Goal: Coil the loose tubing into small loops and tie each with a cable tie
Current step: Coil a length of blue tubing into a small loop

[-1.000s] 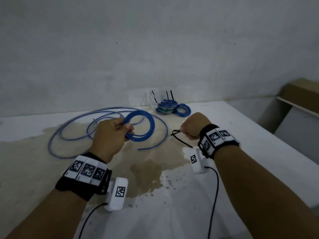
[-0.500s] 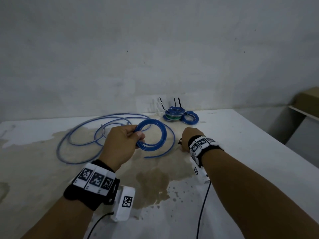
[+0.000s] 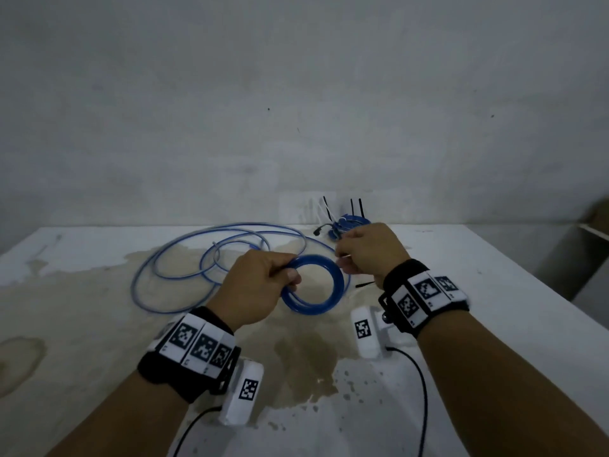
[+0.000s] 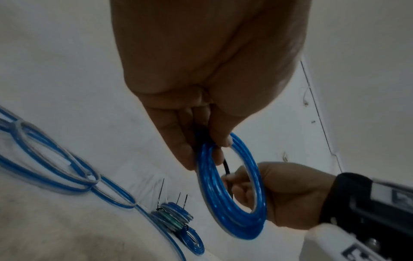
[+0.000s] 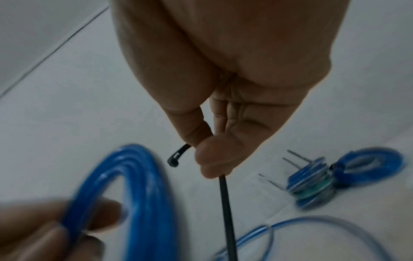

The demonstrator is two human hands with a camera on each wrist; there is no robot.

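The left hand (image 3: 260,285) grips a small coil of blue tubing (image 3: 316,285), thumb and fingers pinching its left side so the several turns stay stacked; the coil is held up above the stained white table (image 3: 494,308), not resting on it. The right hand (image 3: 369,255) sits just beside the coil's right edge, thumb and forefinger pinched on a black cable tie (image 5: 225,199), with its head (image 5: 176,157) poking out past the fingertips and the tail trailing down. In the left wrist view the tie seems to pass behind or through the coil's opening, though the strap is thin and partly hidden, so whether it is actually threaded cannot be told.

More loose tubing (image 3: 211,258) lies in wide loops on the table behind the left hand, and its run appears to lead toward the held coil. A stack of finished tied coils (image 5: 312,185) sits at the back near the wall, tie tails sticking up.

The likely step is wrapping the tie around the bundled turns and feeding the tail into the head. The risks from here:

- The springy turns could fan apart if the left pinch eases while the tie goes round, leaving a turn outside the strap.
- The tail could miss the small head slot, or enter the wrong way round, so it would not lock.
- Drag from the trailing tubing could pull the coil open before the tie is cinched.
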